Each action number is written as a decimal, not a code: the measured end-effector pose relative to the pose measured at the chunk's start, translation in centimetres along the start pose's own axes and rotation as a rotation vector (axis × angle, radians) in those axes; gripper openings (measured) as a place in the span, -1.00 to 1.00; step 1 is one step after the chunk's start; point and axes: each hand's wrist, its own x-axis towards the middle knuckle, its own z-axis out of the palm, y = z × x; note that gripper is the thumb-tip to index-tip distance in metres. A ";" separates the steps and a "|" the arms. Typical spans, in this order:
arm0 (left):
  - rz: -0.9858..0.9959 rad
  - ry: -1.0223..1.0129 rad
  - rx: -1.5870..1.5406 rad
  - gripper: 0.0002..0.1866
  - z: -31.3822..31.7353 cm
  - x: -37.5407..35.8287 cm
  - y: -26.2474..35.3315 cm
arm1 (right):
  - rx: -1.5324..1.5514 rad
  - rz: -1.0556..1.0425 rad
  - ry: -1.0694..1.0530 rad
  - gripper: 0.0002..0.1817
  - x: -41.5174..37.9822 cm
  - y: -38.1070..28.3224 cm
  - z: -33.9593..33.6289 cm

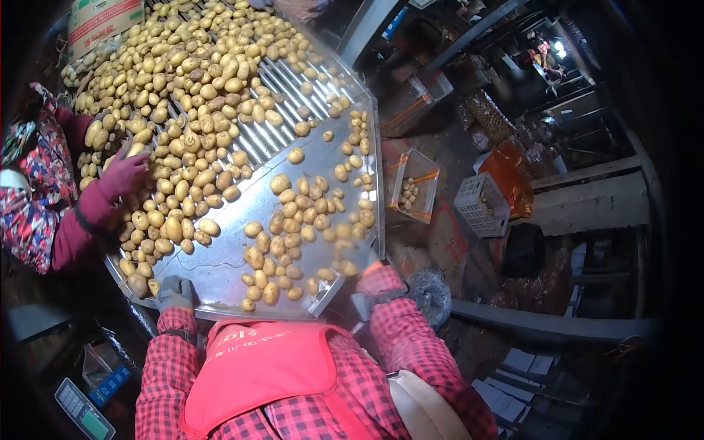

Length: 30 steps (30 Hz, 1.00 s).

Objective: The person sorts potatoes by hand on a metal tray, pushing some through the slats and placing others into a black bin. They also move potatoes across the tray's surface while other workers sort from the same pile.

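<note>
My left hand (176,294), in a grey glove, rests with its fingers laid on the near edge of the metal sorting table (220,253), close to the lowest potatoes of the left-hand pile. At the table's right rim, my right hand (356,257) is smeared by motion among a few potatoes (342,232); its grip cannot be made out. Between my hands lies a loose group of potatoes (277,246) on the bare sheet. Beyond it, a large heap of potatoes (198,81) covers the slatted rollers (275,92).
A co-worker's gloved hand (126,174) reaches into the heap from the left. On the floor to the right stand a clear-sided bin (416,165) with some potatoes and a white plastic crate (480,205). A scale display (82,411) is at lower left; a cardboard box (103,26) sits at upper left.
</note>
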 end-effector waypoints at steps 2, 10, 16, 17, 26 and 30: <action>-0.004 -0.014 0.021 -0.70 -0.5 -0.2 0.3 | 0.202 0.064 -0.029 -0.54 -1.6 -2.1 0.1; -0.111 -0.110 -0.438 -0.61 2.6 2.1 -1.6 | -0.320 -0.242 -0.174 -0.47 2.0 -3.0 14.0; -0.440 -0.778 -2.033 -0.18 -4.5 -4.2 11.6 | -0.718 -0.590 -0.539 -0.30 -4.4 -11.3 27.5; -0.362 -0.858 -2.144 -0.09 -4.4 -4.7 11.7 | -0.797 -0.657 -0.618 -0.30 -4.8 -12.5 27.7; -0.325 -1.051 -2.240 -0.38 -2.5 -9.5 8.1 | -1.864 -0.389 0.511 -0.45 4.0 -4.5 6.4; -0.109 -1.160 -2.225 -0.40 -3.1 -9.6 10.0 | -1.890 0.028 0.119 -0.46 4.6 -6.0 5.4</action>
